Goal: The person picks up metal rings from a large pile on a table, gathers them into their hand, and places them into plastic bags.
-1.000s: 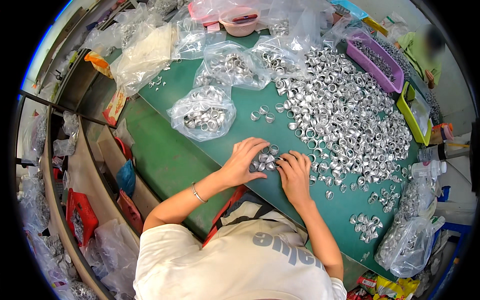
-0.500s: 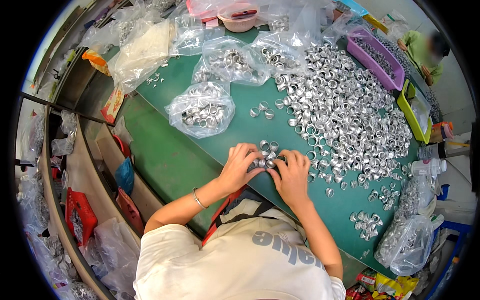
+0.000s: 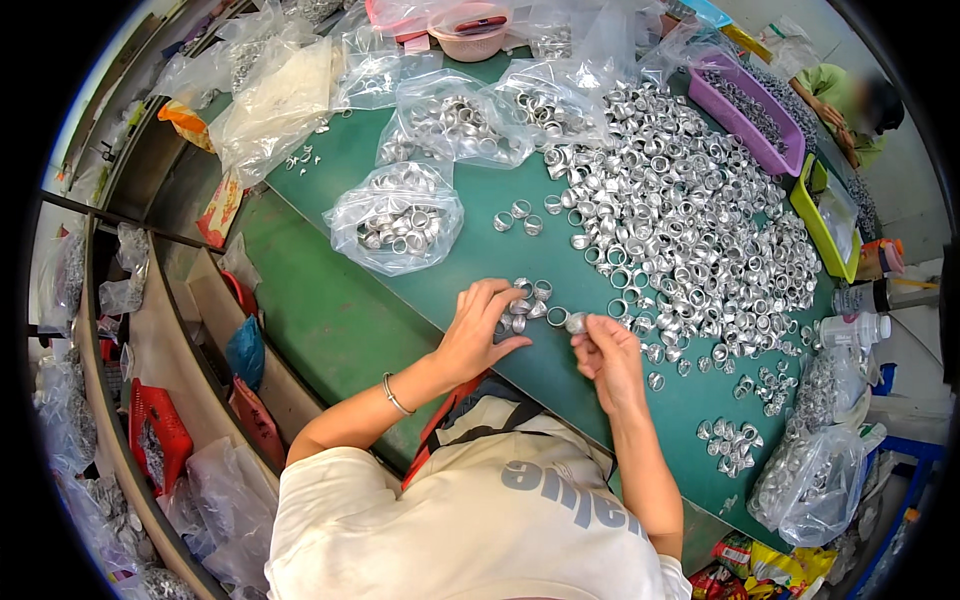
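Near the front edge of the green table a small cluster of silver metal rings (image 3: 519, 308) lies together. My left hand (image 3: 476, 330) rests at its left side, thumb and fingers spread around it, fingertips touching or nearly touching the rings. My right hand (image 3: 614, 362) is to the right of the cluster, thumb and fingers pinching one silver ring (image 3: 577, 322). Between this ring and the cluster lies a loose ring (image 3: 557, 316). The large heap of silver rings (image 3: 690, 220) spreads over the table beyond my right hand.
Clear plastic bags of rings (image 3: 398, 222) stand at the left and back. A purple basket (image 3: 752, 112) and a yellow-green tray (image 3: 825, 225) line the far right edge. Smaller ring piles (image 3: 728, 446) lie at the right front. Another person (image 3: 845, 105) in green is beyond the table.
My right hand has moved right, away from the cluster it was cupping with my left hand, and now pinches one ring. My left hand stays by the cluster.
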Available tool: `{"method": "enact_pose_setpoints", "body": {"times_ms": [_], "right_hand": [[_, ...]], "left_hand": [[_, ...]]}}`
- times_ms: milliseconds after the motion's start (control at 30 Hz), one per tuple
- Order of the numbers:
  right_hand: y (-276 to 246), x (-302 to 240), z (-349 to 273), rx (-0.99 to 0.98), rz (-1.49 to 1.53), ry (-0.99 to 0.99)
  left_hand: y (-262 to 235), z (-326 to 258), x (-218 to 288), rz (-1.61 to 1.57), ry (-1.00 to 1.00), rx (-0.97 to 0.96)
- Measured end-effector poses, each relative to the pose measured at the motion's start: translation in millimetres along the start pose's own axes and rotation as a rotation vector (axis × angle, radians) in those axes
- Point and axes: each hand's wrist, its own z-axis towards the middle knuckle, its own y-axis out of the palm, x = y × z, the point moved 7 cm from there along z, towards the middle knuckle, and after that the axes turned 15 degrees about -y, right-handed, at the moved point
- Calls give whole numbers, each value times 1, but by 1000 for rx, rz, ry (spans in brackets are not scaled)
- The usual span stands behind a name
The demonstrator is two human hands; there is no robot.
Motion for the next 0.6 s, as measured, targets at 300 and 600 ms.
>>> {"method": "enact_pose_setpoints", "body": {"times_ms": [300,600], "right_hand": [[20,-49,18,-67,-1611,-684],[26,-43,16,-276,-1331,-806]], "left_hand": [[20,25,15,142,245,-125],[27,28,7,192,299,-160]]}}
